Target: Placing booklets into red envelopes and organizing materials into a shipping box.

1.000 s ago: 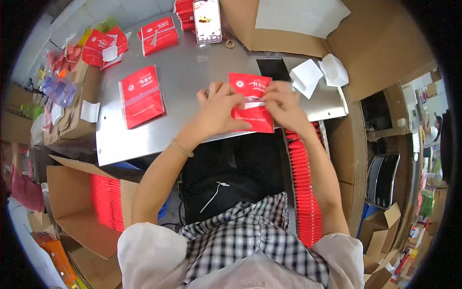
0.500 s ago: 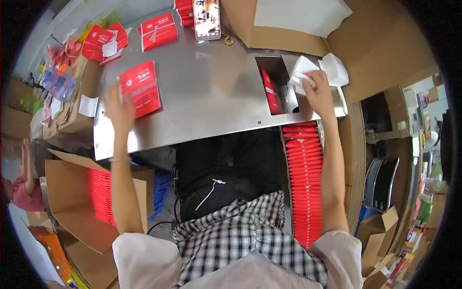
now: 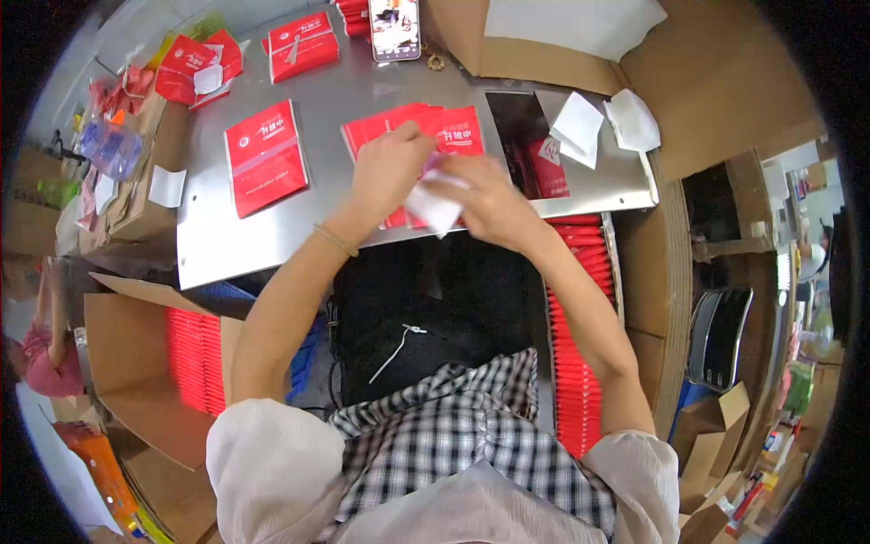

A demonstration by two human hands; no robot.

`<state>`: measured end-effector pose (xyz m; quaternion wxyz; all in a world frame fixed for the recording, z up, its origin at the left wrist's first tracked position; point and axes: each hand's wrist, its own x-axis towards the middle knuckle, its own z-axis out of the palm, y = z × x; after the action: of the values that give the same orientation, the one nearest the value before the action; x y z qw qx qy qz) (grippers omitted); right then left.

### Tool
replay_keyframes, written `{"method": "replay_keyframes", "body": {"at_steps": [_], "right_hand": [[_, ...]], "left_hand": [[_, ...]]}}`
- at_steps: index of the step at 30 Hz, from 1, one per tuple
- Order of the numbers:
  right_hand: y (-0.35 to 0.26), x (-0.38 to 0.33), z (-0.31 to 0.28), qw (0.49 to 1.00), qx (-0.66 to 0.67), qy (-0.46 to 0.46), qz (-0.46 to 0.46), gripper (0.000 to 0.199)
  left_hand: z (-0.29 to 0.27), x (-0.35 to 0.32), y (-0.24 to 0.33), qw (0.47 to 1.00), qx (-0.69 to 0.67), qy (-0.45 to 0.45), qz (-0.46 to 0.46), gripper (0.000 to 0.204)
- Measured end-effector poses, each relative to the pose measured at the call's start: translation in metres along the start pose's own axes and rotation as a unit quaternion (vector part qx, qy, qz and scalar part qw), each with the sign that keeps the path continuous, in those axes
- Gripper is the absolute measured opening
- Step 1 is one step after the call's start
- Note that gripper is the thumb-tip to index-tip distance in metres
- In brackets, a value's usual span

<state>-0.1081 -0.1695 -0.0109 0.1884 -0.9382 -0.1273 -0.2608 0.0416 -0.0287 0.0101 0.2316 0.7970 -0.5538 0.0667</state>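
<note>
Both hands meet over red packets (image 3: 460, 131) near the front middle of the metal table. My left hand (image 3: 385, 177) has its fingers curled closed over the packets; what they hold is hidden. My right hand (image 3: 494, 201), blurred by motion, pinches a folded white paper sheet (image 3: 437, 207). A small pinkish-purple patch shows between the hands, too blurred to name. To the left lies a flat red packet (image 3: 265, 159) with a pale band across it. Right of the hands, another red packet (image 3: 546, 170) sits in the table's rectangular slot.
White folded sheets (image 3: 577, 130) lie right of the slot. A phone (image 3: 395, 32) stands at the back beside a banded packet stack (image 3: 302, 50). Below the table, a carton (image 3: 136, 363) and a long row of red packets (image 3: 575, 363) flank my lap. Cardboard rises at right.
My left hand has moved right from the left packet, and my right hand has come left from the white sheets with one. Red packets now lie under both hands.
</note>
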Motion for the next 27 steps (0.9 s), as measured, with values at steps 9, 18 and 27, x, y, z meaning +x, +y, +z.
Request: {"method": "replay_keyframes", "body": {"at_steps": [9, 18, 27], "right_hand": [[0.020, -0.006, -0.047, 0.960, 0.132, -0.068, 0.238, 0.036], [0.114, -0.055, -0.092, 0.916, -0.006, 0.167, 0.364, 0.017], [0.126, -0.039, -0.102, 0.934, -0.238, 0.016, 0.267, 0.020]], "left_hand": [[-0.002, -0.037, 0.030, 0.991, -0.061, 0.059, 0.103, 0.022], [0.001, -0.014, 0.034, 0.996, 0.073, -0.040, 0.037, 0.052], [-0.007, -0.007, 0.019, 0.992, -0.029, -0.112, 0.045, 0.063]]}}
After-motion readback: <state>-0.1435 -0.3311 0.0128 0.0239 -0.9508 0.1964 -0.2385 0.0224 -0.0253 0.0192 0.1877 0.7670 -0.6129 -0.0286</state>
